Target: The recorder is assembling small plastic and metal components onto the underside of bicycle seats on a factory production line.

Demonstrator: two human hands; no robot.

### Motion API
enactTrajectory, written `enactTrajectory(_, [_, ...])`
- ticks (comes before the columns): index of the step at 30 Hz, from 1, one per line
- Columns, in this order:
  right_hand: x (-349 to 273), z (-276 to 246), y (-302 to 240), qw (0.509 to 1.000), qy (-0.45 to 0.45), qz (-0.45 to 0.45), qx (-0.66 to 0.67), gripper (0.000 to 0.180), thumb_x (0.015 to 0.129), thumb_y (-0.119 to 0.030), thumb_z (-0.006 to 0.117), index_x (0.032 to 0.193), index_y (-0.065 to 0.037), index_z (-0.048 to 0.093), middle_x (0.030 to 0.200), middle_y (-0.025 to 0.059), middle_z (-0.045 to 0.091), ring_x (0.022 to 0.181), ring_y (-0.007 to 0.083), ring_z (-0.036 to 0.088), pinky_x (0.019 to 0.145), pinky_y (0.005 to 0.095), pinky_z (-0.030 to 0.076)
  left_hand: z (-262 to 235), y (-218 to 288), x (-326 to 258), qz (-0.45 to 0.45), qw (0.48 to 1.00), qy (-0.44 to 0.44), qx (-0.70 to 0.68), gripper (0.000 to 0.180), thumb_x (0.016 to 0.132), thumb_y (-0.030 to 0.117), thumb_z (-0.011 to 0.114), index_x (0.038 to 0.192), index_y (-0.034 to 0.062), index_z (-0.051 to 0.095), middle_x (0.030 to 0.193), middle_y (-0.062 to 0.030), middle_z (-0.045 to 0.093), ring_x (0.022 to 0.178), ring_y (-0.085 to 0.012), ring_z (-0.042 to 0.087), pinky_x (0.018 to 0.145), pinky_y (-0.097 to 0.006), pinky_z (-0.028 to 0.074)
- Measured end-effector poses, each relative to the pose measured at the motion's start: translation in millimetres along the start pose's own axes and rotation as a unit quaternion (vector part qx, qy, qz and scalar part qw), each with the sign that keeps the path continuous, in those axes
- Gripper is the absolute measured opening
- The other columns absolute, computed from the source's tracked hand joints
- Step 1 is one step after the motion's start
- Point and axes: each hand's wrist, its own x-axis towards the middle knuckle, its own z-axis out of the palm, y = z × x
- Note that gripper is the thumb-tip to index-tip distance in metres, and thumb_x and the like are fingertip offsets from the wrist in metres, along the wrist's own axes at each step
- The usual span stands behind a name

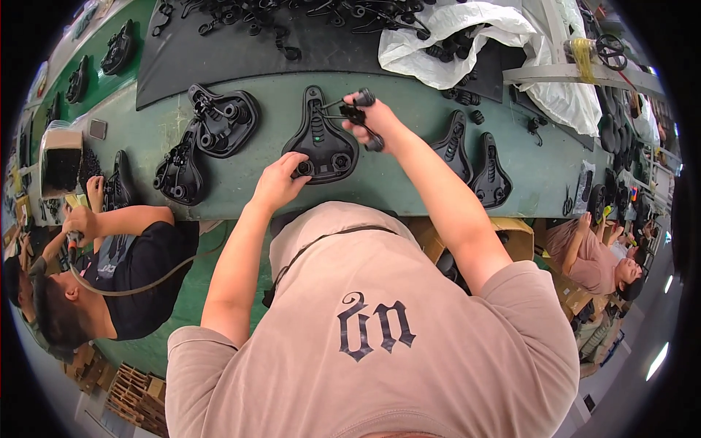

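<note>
An upside-down black bicycle saddle (315,139) lies on the green table in front of me, its nose pointing away. My left hand (282,180) is at its near left corner, thumb and fingers closed around a round black part there. A similar round part sits bare at the near right corner. Just above the saddle's right side, my right hand (374,124) grips a saddle rail frame (353,114) with metal rods, a dark clamp and black rubber bumpers at its ends. The rods reach over the saddle's nose; whether they touch it, I cannot tell.
Two saddles fitted with rails (225,120) lie to the left, two bare ones (491,171) to the right. Black rail parts (285,33) heap on a dark mat at the back, beside a white sack (456,44). A co-worker (124,270) works close at left.
</note>
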Motion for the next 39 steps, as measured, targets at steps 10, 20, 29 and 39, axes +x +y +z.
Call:
enactTrajectory(10, [50.9, 56.9, 31.3, 0.722, 0.123, -0.271, -0.624, 0.055, 0.080, -0.044, 0.077, 0.108, 0.003, 0.070, 0.103, 0.0240, 0.074, 0.098, 0.0436, 0.074, 0.088, 0.0507, 0.062, -0.8, -8.6, 10.4, -0.015, 0.999, -0.009, -0.044, 0.048, 0.082, 0.006, 0.085, 0.126, 0.0046, 0.067, 0.117, -0.0112, 0.071, 0.083, -0.0262, 0.072, 0.077, -0.037, 0.061])
enactTrajectory(20, [37.8, 53.0, 80.8, 0.704, 0.203, -0.362, -0.577, 0.080, 0.089, -0.050, 0.074, 0.148, 0.000, 0.053, 0.133, 0.0237, 0.064, 0.116, 0.0440, 0.064, 0.103, 0.0558, 0.049, 40.9, 5.6, 56.7, -0.205, 0.945, 0.246, -0.071, 0.063, 0.101, 0.049, 0.065, 0.138, -0.0024, 0.063, 0.135, -0.0246, 0.068, 0.130, -0.0413, 0.060, 0.116, -0.052, 0.040])
enactTrajectory(29, [67.7, 51.7, 77.6, 0.696, 0.241, -0.438, -0.515, 0.068, 0.090, -0.044, 0.073, 0.140, -0.001, 0.057, 0.123, 0.0223, 0.067, 0.113, 0.0416, 0.067, 0.096, 0.0549, 0.053, 41.4, -3.7, 95.7, -0.144, 0.934, 0.315, 0.084, 0.038, 0.099, 0.044, 0.065, 0.106, 0.0086, 0.076, 0.103, -0.0155, 0.076, 0.102, -0.0378, 0.068, 0.089, -0.050, 0.049])
enactTrajectory(39, [-17.1, -132.1, 78.4, 0.625, 0.372, -0.400, -0.558, 0.056, 0.094, -0.030, 0.075, 0.136, 0.005, 0.062, 0.141, 0.0297, 0.061, 0.135, 0.0472, 0.055, 0.117, 0.0525, 0.043, -24.9, -72.3, 38.2, -0.303, 0.950, 0.073, -0.016, 0.047, 0.085, 0.038, 0.081, 0.117, 0.0027, 0.079, 0.112, -0.0225, 0.078, 0.106, -0.0395, 0.074, 0.094, -0.047, 0.058])
